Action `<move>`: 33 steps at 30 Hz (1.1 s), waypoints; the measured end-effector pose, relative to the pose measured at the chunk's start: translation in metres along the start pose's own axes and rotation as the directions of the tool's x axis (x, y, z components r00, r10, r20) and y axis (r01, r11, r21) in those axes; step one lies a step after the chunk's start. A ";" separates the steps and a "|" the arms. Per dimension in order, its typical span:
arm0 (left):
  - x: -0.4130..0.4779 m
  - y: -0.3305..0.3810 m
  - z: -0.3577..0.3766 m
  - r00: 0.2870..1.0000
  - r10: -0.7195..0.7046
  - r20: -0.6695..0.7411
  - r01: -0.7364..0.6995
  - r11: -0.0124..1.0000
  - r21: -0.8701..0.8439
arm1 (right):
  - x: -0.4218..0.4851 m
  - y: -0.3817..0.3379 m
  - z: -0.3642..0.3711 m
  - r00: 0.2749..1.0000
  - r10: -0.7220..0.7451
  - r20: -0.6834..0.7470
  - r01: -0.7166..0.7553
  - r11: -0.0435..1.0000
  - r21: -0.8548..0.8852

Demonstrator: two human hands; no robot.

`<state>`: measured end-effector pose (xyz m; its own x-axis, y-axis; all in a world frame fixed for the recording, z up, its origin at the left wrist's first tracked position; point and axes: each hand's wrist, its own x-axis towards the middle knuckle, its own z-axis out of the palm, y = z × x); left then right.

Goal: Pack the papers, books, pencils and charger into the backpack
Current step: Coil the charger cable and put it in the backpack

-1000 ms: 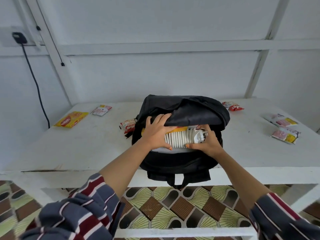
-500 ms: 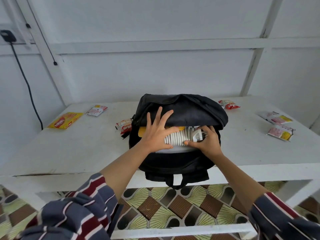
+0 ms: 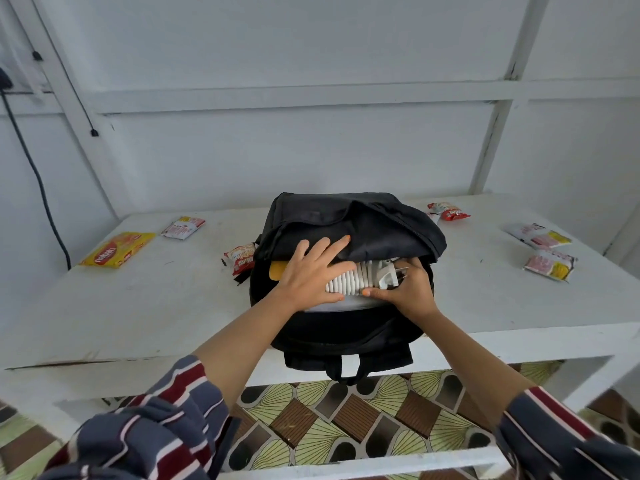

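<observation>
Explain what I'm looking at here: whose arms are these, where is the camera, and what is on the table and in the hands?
No machine here: a person wears a camera on the head, looking down at their own two arms. The black backpack lies open on the white table. The right hand grips a white charger with coiled cable at the opening; the left hand presses flat on the coil. Around it lie snack packets.

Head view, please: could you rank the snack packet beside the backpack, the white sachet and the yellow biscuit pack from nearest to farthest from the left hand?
1. Snack packet, just left of the left hand, beside the backpack.
2. White sachet, farther back and left.
3. Yellow biscuit pack, far left.
</observation>
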<state>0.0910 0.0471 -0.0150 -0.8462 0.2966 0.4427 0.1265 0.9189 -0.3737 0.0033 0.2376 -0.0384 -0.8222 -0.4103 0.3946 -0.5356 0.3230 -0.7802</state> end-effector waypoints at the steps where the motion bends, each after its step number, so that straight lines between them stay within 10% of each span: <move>1: 0.001 -0.001 -0.001 1.000 0.007 0.000 -0.007 0.999 -0.033 | 0.000 0.001 0.000 1.000 0.002 0.003 -0.002 1.000 0.002; 33: 0.007 0.012 -0.010 0.935 -0.042 0.353 0.047 0.999 -0.006 | -0.011 -0.010 -0.003 0.991 0.001 0.132 0.017 0.991 -0.134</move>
<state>0.0916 0.0631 -0.0079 -0.9790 0.1468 0.1417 0.0897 0.9334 -0.3475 0.0176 0.2413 -0.0333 -0.7899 -0.5192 0.3264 -0.5707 0.4274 -0.7011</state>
